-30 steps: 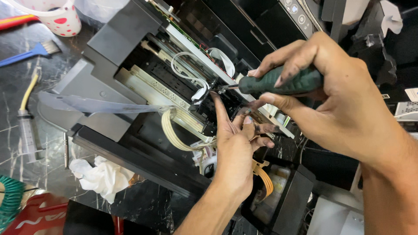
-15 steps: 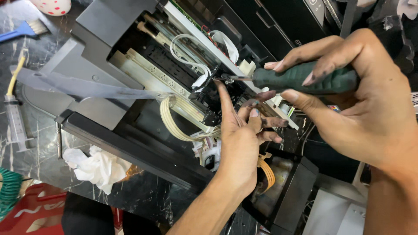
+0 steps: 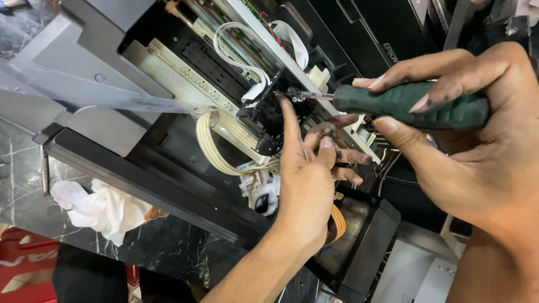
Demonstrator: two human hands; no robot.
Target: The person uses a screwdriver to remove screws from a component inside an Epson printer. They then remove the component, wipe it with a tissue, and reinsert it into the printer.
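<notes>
Over the printer (image 3: 168, 140): both hands work inside it.
Right hand (image 3: 477, 146): fingers wrapped around the green screwdriver (image 3: 404, 104), tip at a black part (image 3: 266, 112).
Left hand (image 3: 306, 179): fingers spread, forefinger touching the tip, holding nothing.

The light over my bench was bright and even, falling from above. Glare streaked the clear plastic strip (image 3: 120, 102) and the marble counter (image 3: 22, 168). Shadow filled the printer (image 3: 185, 62) cavity. My right hand (image 3: 477, 151) looked slightly soft.
</notes>
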